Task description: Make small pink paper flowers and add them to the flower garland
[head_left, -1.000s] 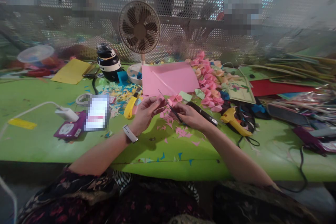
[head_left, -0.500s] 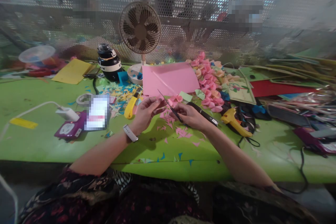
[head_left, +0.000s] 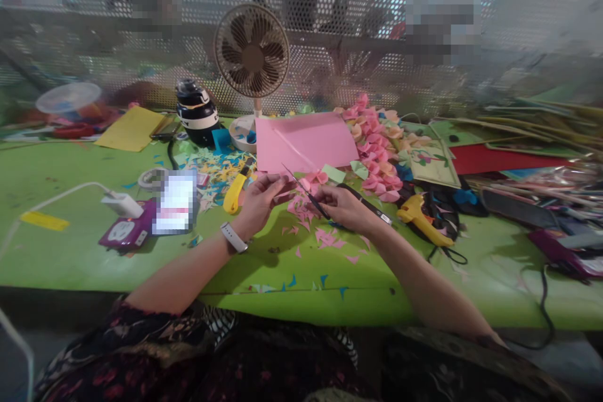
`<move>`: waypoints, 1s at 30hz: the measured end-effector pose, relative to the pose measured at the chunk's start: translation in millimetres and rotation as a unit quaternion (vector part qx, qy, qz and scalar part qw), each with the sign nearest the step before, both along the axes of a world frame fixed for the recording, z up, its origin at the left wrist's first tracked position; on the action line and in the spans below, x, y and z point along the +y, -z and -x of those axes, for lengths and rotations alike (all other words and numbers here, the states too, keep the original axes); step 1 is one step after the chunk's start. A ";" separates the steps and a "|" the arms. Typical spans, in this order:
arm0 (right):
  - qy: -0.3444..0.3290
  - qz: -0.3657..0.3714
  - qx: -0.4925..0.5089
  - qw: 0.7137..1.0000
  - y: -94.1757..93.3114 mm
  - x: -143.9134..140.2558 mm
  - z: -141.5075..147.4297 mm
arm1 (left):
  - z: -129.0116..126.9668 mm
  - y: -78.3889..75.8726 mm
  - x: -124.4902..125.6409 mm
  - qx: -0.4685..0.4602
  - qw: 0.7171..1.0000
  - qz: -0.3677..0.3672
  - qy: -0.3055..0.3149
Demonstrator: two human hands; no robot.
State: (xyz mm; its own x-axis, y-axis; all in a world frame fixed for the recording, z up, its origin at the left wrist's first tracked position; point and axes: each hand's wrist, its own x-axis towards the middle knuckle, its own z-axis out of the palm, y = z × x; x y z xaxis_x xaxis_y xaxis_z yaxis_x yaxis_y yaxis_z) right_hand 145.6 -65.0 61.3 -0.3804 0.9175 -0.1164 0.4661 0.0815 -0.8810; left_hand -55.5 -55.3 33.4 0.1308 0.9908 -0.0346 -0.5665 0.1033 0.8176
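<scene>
I'm mid-snip: my left hand [head_left: 260, 200] pinches a small pink paper piece [head_left: 284, 195], and my right hand [head_left: 346, 208] grips the scissors [head_left: 301, 187], blades pointing to ten o'clock. Closing them needs the paper held steady, I judge.

right hand [head_left: 346, 207] snips pink paper [head_left: 282, 193] with scissors [head_left: 306, 191].

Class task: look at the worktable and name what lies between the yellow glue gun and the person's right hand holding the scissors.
In the head view, a black pen-like tool lies on the green table between the yellow glue gun and the right hand, which grips the scissors.
</scene>
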 end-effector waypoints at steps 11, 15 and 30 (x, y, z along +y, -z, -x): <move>0.002 -0.004 0.000 1.000 1.2 0.7 -0.6 | 1.1 0.0 1.3 0.017 1.000 0.008 0.000; 0.003 0.003 -0.003 1.000 -0.8 1.0 -1.6 | 2.9 1.0 3.1 0.035 0.999 0.007 0.000; -0.014 -0.011 -0.002 1.000 -2.1 4.2 -4.3 | 5.6 0.3 5.7 0.094 0.995 0.006 0.030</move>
State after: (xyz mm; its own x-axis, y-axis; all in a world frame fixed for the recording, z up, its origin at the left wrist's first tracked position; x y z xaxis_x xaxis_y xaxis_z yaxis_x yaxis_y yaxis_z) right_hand 150.0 -60.8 63.4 -0.4050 0.9092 -0.0969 0.4665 0.1144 -0.8771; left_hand -61.1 -49.6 33.1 0.1793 0.9809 -0.0755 -0.3955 0.1421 0.9074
